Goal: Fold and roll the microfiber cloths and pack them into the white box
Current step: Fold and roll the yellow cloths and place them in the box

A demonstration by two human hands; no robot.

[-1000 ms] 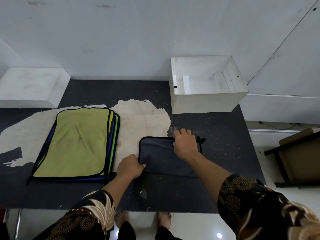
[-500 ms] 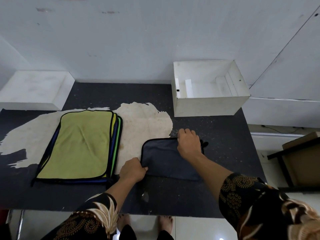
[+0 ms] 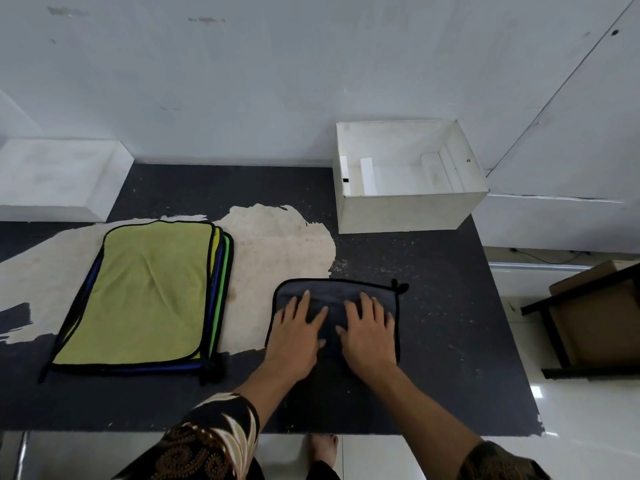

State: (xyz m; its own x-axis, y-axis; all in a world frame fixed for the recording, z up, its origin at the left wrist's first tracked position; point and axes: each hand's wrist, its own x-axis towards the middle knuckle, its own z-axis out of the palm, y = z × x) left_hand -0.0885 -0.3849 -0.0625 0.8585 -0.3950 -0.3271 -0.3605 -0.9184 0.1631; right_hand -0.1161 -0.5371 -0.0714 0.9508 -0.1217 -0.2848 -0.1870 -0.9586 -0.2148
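Observation:
A dark grey folded microfiber cloth (image 3: 332, 294) with black trim lies flat on the black table (image 3: 450, 341) in front of me. My left hand (image 3: 298, 336) presses flat on its left half, fingers spread. My right hand (image 3: 369, 332) presses flat on its right half, fingers straight. A stack of several flat cloths (image 3: 138, 292), yellow-green on top with blue and green edges showing, lies to the left. The white box (image 3: 408, 209) stands open at the back right, with only white inserts visible inside.
A white block (image 3: 59, 178) sits at the back left against the wall. A pale worn patch (image 3: 277, 254) covers the table's middle. Past the table's right edge stands a dark frame with a cardboard box (image 3: 595, 320). The front edge is near my body.
Both hands left the cloth's edges. My left hand came off the left corner, my right hand off the far edge. Both now lie flat on top of the cloth.

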